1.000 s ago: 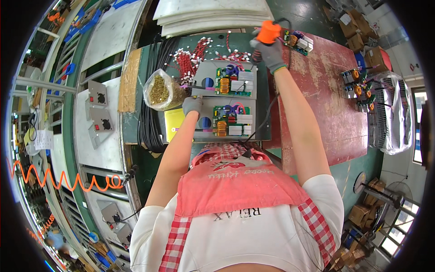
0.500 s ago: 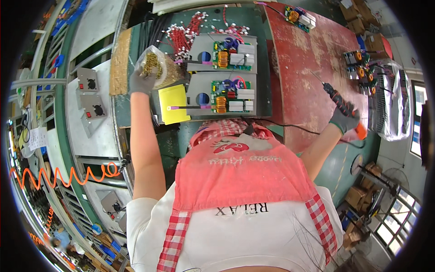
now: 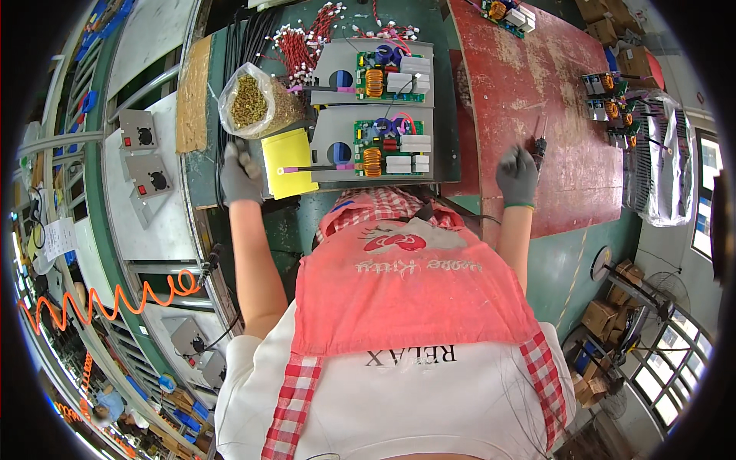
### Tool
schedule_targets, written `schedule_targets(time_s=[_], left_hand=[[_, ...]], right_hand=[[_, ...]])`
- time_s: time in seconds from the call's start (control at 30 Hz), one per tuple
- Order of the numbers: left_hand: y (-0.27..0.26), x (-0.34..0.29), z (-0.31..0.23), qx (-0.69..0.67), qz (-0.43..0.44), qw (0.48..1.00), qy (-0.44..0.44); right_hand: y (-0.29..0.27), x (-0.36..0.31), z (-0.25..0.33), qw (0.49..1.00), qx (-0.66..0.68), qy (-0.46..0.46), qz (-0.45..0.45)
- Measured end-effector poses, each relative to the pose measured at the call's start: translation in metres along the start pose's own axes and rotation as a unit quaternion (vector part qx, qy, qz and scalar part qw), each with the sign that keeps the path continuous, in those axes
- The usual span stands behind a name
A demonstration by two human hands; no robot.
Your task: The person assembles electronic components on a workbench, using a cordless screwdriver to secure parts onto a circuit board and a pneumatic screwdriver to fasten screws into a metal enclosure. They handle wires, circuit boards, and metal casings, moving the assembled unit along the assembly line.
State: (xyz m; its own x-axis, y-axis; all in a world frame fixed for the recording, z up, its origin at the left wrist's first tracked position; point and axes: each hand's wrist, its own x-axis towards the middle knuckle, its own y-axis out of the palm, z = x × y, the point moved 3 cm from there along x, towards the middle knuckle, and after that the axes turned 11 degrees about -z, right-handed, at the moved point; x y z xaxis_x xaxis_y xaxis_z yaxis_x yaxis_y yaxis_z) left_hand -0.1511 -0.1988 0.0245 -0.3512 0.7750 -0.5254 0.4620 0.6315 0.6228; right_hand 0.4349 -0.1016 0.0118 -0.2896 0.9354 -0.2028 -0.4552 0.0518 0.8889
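My left hand (image 3: 241,178), in a grey glove, is closed with its fingers curled just below an open clear bag of small brass-coloured screws (image 3: 249,103). What the fingers hold, if anything, is too small to make out. My right hand (image 3: 517,178), also gloved, is closed round an electric screwdriver (image 3: 540,147) over the red board. Its thin bit points away from me, and most of its body is hidden by the hand. Between the hands lie two grey metal plates (image 3: 318,123), each with a green circuit board (image 3: 391,146). Yellow sheets (image 3: 287,165) lie beside the nearer plate.
Red wires with white connectors (image 3: 295,50) lie at the back, beside black cables (image 3: 249,42). More circuit boards (image 3: 606,107) and a plastic-wrapped stack of dark parts (image 3: 659,157) stand at the right. A conveyor with metal boxes (image 3: 146,176) runs along the left.
My left hand has come out of the screw bag toward me. My right hand has moved left with the electric screwdriver, which now points more straight away from me.
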Motion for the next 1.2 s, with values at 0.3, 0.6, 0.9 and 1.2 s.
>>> schedule_targets(time_s=[0.3, 0.6, 0.9, 1.2], left_hand=[[-0.042, -0.038, 0.157, -0.057, -0.360, 0.893, -0.263], [-0.025, -0.026, 0.179, 0.258, -0.230, 0.938, 0.024], [-0.007, -0.040, 0.173, 0.233, -0.289, 0.929, -0.002], [-0.007, -0.034, 0.123, 0.699, -0.215, 0.656, 0.188]], right_hand=[[0.201, 0.066, -0.259, 0.673, -0.701, -0.034, 0.232], [0.186, 0.074, -0.313, 0.540, -0.819, 0.052, 0.189], [0.176, 0.069, -0.306, 0.490, -0.852, -0.130, 0.129], [0.202, 0.101, -0.326, 0.325, -0.908, 0.052, 0.258]])
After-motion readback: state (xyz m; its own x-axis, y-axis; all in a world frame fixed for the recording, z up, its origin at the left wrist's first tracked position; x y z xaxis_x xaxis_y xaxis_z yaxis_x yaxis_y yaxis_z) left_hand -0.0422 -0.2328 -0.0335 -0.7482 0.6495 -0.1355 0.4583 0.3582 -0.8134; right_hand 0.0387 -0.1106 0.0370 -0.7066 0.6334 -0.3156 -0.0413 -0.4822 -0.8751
